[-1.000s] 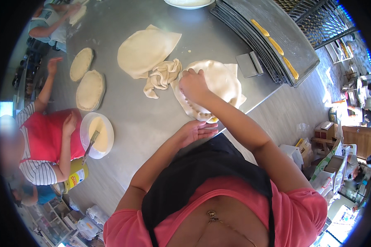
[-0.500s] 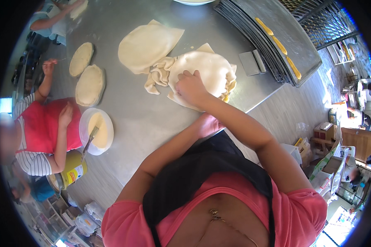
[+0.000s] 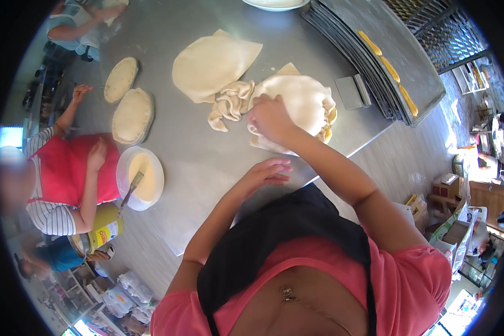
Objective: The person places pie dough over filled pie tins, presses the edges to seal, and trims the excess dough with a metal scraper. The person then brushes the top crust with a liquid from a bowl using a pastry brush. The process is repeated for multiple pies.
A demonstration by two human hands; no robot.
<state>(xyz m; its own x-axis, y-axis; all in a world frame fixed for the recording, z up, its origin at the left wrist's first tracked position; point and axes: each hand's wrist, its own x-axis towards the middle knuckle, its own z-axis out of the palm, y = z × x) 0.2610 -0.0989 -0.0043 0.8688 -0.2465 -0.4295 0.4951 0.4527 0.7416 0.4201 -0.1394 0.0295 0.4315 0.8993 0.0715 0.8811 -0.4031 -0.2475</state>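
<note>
A pale dough sheet (image 3: 305,101) lies draped over a round pie on the steel table (image 3: 207,162), its edge gathered in folds and yellow filling showing at the right rim. My right hand (image 3: 271,119) rests on the pie's left edge, fingers curled on the dough. My left hand (image 3: 270,171) hovers just above the table nearer me, fingers apart and holding nothing. A bunch of dough trimmings (image 3: 229,103) lies just left of the pie. A flat round dough sheet (image 3: 213,63) lies beyond them.
A metal scraper (image 3: 353,92) and a stack of baking trays (image 3: 375,50) are at the right. Two covered pies (image 3: 133,115), a white bowl with a brush (image 3: 141,177) and a yellow can (image 3: 105,229) are at the left, beside a person in a red apron (image 3: 67,168).
My right hand has slid from the top of the pie to its left edge, and the dough's edge is more gathered. My left hand has barely moved.
</note>
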